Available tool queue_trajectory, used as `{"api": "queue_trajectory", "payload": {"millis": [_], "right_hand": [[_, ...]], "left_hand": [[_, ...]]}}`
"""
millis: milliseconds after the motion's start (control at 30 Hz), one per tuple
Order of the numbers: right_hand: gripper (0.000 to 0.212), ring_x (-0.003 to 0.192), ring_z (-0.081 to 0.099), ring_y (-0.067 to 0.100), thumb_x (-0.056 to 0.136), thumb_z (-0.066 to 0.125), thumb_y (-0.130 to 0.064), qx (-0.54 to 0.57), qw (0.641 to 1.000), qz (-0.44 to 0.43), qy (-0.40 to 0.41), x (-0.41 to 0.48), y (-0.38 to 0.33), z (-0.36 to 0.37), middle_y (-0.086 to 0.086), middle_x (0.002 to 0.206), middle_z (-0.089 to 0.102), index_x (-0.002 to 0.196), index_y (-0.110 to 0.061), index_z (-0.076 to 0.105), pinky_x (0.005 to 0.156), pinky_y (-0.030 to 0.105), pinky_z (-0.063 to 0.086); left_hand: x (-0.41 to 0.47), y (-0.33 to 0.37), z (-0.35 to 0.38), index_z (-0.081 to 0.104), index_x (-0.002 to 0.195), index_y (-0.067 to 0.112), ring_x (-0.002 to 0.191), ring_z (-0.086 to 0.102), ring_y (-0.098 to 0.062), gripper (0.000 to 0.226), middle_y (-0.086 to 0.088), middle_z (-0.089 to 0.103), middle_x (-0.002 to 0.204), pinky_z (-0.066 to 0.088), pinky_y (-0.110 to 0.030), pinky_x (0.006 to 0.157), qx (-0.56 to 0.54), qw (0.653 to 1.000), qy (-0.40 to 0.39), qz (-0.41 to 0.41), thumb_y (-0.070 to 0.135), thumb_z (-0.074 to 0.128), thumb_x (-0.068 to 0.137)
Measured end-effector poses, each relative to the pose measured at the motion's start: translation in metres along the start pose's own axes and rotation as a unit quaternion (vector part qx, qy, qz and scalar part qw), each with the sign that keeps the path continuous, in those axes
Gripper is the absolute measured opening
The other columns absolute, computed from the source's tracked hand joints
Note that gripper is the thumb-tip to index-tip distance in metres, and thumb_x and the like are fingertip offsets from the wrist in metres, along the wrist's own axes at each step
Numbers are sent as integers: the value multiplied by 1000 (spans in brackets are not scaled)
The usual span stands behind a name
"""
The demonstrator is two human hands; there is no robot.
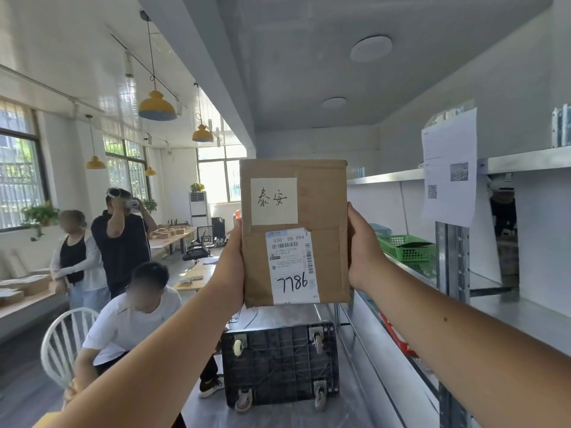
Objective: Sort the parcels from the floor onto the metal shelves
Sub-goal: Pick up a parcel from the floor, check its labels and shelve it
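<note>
Parcel (295, 233) held upright, label showing, left hand (230, 267) and right hand (363, 251) clamping its side edges, left of the metal shelves (525, 313); not yet shelved, shelves nearly bare.

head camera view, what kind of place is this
Probably a parcel sorting room in an office space: both hands hold up a labelled cardboard parcel, metal shelves with a green basket stand on the right, and boxes cover work tables behind.

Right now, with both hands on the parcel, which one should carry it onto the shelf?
Right hand, probably. It grips the parcel on the edge facing the metal shelves, which run along that side. The left hand holds the far edge and would have to cross over.
</note>
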State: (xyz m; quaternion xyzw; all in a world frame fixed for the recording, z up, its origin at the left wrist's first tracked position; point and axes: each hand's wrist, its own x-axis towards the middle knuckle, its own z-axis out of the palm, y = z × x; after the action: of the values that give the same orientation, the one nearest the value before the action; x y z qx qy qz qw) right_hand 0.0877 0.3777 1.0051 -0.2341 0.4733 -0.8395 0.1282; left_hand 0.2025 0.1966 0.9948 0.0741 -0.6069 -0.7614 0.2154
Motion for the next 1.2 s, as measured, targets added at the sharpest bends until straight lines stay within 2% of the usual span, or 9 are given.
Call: {"api": "queue_trajectory", "payload": {"millis": [133,400,633,767,867,933,1000,1067,1200], "right_hand": [[63,121,71,39,93,56,-70,-17,1000,-1,1,15,11,19,15,128,76,127,-22,78,103,51,54],[60,119,72,37,92,58,-68,-12,1000,7,1,32,46,43,13,124,78,124,-22,79,103,49,54],[46,102,76,32,96,58,-64,14,998,-3,55,39,63,37,11,112,80,96,-26,85,87,42,58],[59,112,73,36,92,61,-69,22,995,-7,101,40,58,22,13,123,77,120,-20,80,89,43,58],[51,98,72,32,93,59,-68,12,992,-10,128,35,50,6,13,111,76,102,-21,79,82,39,56],[52,95,72,31,93,59,-68,12,990,-10,143,30,45,-6,14,111,77,104,-21,78,82,38,56],[59,105,71,33,91,60,-71,4,986,-13,169,23,41,-18,17,128,75,117,-21,76,90,43,55],[65,107,72,34,89,60,-74,-6,979,-20,201,14,36,-28,16,127,77,118,-19,80,91,45,56],[53,99,74,34,95,56,-69,-24,965,-44,259,-11,24,-56,10,97,83,81,-26,84,92,46,57]], "left_hand": [[7,9,-19,76,112,29,62,81,-21,62,0,85,79,61,-30,46,-29,1000,6,-1,70,29,106],[33,16,-62,79,123,30,84,83,-32,68,-7,86,102,62,-44,78,-25,999,26,-12,79,39,98],[49,7,-63,83,110,32,85,84,-30,66,-7,86,106,61,-47,84,-20,1000,-8,-21,76,35,101],[59,-3,-49,84,109,31,92,83,-32,65,-8,85,111,61,-51,91,-33,998,-49,-28,74,36,102],[71,-11,-36,82,118,28,101,81,-35,68,-10,84,116,60,-54,96,-41,995,-76,-45,76,37,101],[78,-19,-25,81,122,28,107,80,-37,69,-11,83,119,58,-56,102,-46,993,-97,-54,77,36,101],[79,-25,-12,81,121,28,103,81,-36,67,-10,83,117,59,-55,98,-50,989,-122,-65,74,35,103],[80,-31,2,81,117,28,92,83,-32,65,-10,84,113,61,-49,88,-57,984,-151,-74,71,33,106],[81,-46,34,86,99,28,76,84,-28,62,-8,86,99,65,-40,61,-76,972,-200,-98,69,39,105]]}}
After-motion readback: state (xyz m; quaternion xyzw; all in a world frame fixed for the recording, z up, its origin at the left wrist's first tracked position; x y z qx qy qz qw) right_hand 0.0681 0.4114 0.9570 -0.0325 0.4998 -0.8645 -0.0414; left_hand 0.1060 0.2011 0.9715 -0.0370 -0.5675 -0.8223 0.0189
